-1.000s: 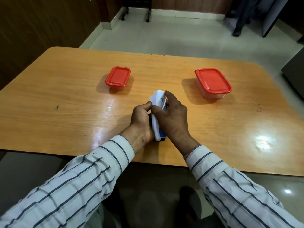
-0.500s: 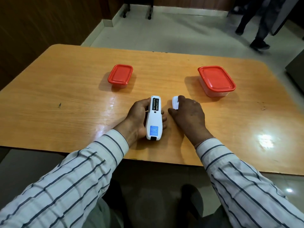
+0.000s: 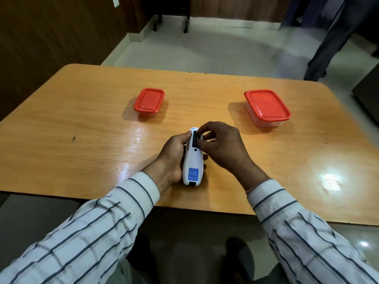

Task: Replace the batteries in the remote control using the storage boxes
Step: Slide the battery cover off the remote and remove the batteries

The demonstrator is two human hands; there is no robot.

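A white remote control (image 3: 193,160) with a blue label lies back side up near the table's front edge, and my left hand (image 3: 172,156) grips it from the left. Its battery compartment (image 3: 194,138) at the far end is open and dark inside. My right hand (image 3: 223,146) reaches over that end, its thumb and forefinger pinched on a dark battery in the compartment. A sliver of white, perhaps the cover, shows under my right fingers. Two red-lidded storage boxes stand shut farther back: a small box (image 3: 149,99) to the left, a larger box (image 3: 266,105) to the right.
The wooden table (image 3: 82,124) is glossy with rounded corners, and its near edge runs just in front of my forearms. Beyond it is a pale floor with a wheeled chair base (image 3: 170,23). A person's legs (image 3: 332,37) stand at the far right.
My right hand pulled the white cover off the remote, set it down to the right, and has come back onto the open compartment. My left hand kept holding the remote.
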